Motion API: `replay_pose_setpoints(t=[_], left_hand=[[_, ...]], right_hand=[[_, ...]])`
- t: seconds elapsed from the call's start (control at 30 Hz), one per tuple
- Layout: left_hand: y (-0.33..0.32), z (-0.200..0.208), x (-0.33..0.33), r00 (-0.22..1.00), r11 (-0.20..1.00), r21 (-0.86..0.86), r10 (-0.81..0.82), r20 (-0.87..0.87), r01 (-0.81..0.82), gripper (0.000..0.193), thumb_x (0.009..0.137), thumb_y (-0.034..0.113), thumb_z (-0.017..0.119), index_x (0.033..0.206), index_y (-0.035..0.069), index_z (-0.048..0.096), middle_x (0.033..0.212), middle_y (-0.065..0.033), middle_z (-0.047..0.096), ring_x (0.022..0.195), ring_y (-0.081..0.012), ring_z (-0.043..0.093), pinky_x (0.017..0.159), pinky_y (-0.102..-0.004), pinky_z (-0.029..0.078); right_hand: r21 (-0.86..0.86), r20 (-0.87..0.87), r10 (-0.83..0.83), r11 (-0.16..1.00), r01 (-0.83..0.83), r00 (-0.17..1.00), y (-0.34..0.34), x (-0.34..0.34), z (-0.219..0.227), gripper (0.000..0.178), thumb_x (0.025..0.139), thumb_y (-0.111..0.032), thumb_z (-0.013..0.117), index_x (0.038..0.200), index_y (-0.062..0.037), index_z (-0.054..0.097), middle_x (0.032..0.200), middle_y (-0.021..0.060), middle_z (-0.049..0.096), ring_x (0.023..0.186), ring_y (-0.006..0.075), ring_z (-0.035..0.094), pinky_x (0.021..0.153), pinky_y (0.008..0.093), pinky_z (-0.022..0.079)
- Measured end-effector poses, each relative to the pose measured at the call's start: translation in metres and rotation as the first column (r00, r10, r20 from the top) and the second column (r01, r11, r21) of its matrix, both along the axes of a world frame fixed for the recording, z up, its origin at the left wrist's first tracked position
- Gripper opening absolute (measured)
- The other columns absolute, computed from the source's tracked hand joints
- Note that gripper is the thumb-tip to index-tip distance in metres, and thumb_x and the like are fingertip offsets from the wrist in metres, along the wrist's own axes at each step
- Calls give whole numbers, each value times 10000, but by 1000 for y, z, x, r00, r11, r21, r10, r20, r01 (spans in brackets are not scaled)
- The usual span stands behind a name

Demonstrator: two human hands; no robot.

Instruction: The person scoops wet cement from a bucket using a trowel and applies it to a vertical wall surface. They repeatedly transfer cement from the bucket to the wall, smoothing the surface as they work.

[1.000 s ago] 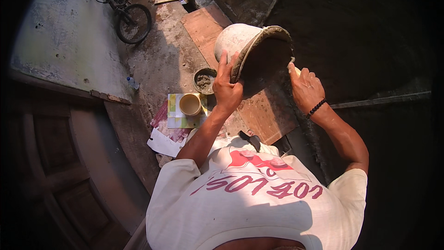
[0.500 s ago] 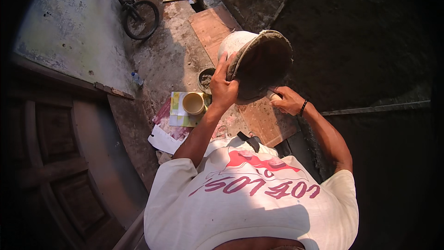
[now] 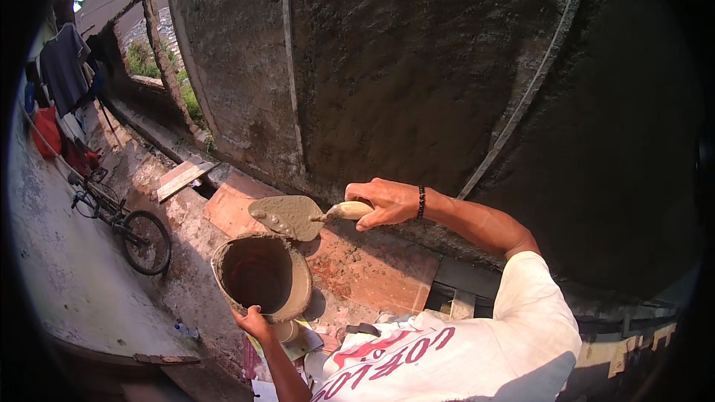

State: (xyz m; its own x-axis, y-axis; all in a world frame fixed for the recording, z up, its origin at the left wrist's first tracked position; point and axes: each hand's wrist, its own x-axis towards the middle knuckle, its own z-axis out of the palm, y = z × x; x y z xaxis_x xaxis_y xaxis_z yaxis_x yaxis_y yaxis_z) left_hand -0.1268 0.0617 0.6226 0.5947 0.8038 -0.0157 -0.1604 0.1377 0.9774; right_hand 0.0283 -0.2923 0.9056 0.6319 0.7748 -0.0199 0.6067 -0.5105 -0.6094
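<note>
My left hand (image 3: 253, 322) grips the near rim of a mortar-crusted bucket (image 3: 302, 290), its fingers partly hidden by the rim. The bucket is tilted with its dark mouth facing me, and how much lies inside is hard to see. My right hand (image 3: 389, 202) is wrapped round the pale handle of a trowel (image 3: 298, 217). Wet grey mortar coats the blade, with a few lumps on it. The blade is level above the far right side of the bucket's rim, close to the plastered wall (image 3: 395, 97).
Reddish boards (image 3: 372, 272) lie along the wall's foot, with a gap beside them. Narrow vertical strips (image 3: 292, 67) run up the wall. A bicycle (image 3: 145, 242) leans at the left wall. Below the bucket stands a pale tub (image 3: 286, 330); a plastic bottle (image 3: 186, 331) lies left.
My view has swung up toward the wall. The trowel has come out of the bucket, bearing mortar. My left hand now holds the bucket by its near rim, lower and to the left in view.
</note>
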Motion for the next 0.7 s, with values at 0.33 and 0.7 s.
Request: replay_pose_setpoints(t=[0.33, 0.7], left_hand=[[-33, 18, -46, 954, 980, -175, 36, -299, -92, 876, 571, -109, 495, 1431, 5, 369, 1314, -182, 497, 1109, -312, 539, 926, -385, 453], [-75, -1, -33, 954, 965, -170, 153, -260, -201, 717, 591, -111, 503, 1295, 17, 472, 1185, -126, 571, 982, -252, 576, 807, -345, 487]], right_hand=[[78, 442, 221, 956, -283, 869, 10, -7, 178, 403, 820, -320, 732, 1056, -28, 585, 783, 116, 634, 660, 241, 633, 604, 366, 497], [518, 11, -893, 390, 762, 450, -180, 232, 156, 346, 867, -378, 654, 890, -37, 603, 613, 20, 525, 501, 104, 533, 457, 284, 429]])
